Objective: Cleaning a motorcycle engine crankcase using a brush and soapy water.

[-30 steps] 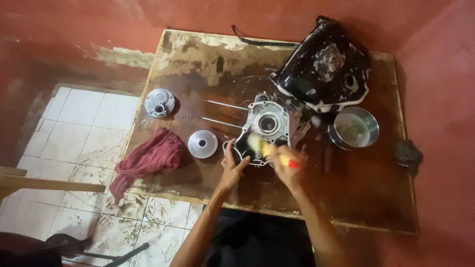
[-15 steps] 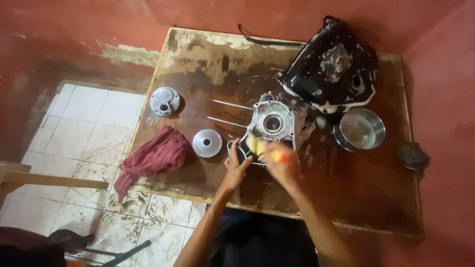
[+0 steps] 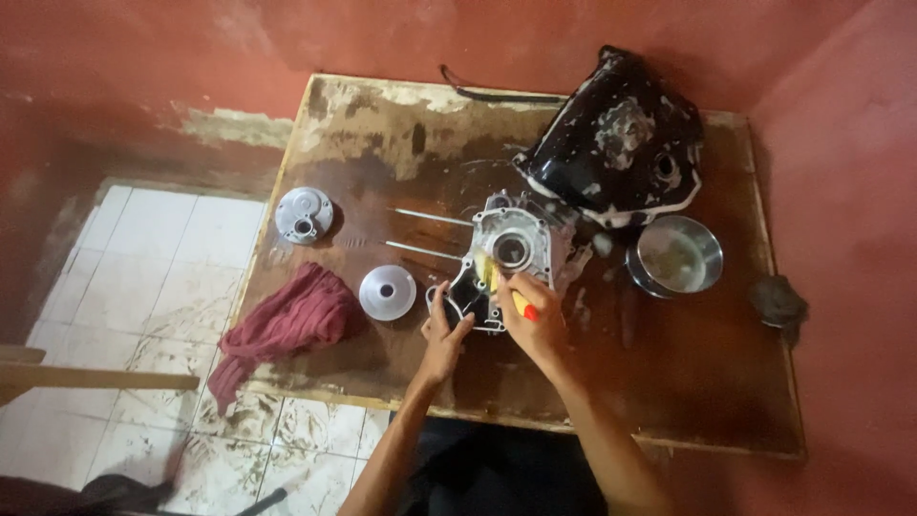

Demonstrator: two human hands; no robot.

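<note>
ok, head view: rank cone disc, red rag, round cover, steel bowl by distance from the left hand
1. cone disc, just to the left of the left hand
2. red rag, farther left at the table edge
3. round cover, up-left
4. steel bowl, far right
</note>
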